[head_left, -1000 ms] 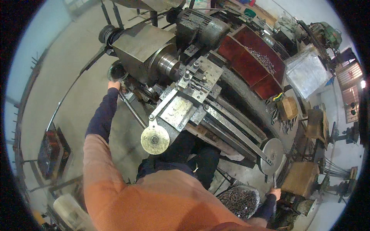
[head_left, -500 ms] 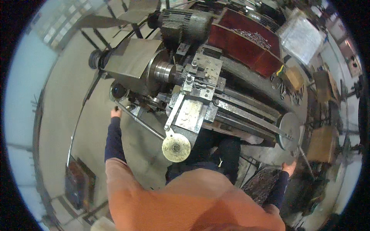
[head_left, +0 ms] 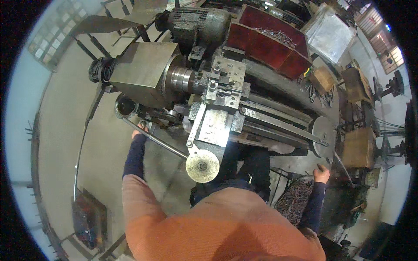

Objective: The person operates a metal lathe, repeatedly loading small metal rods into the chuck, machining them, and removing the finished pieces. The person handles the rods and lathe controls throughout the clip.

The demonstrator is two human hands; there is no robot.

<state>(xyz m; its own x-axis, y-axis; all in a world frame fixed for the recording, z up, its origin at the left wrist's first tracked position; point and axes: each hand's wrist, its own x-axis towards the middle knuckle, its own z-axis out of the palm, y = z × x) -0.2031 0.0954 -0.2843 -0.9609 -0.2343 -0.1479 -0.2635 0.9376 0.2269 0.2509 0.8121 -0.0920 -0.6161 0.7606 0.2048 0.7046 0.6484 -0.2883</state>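
Head view: the right hand (head_left: 321, 175) has its grip closed round a small dark piece (head_left: 321, 167), beside the heap of dark parts (head_left: 296, 196) and near the lathe's round end disc (head_left: 321, 127). The left hand (head_left: 138, 130) is next to the long metal lever (head_left: 167, 145); whether its grip holds anything, I cannot tell.

The floor (head_left: 58, 135) is grey-beige and spreads at the left; a pale blue wall (head_left: 24, 135) bends along that side; near its top is a grid of pale squares (head_left: 56, 31). At the upper right, another wall (head_left: 369, 54) is whitish; a barred window (head_left: 375, 27) glows; a bright spot (head_left: 388, 28) shines there.
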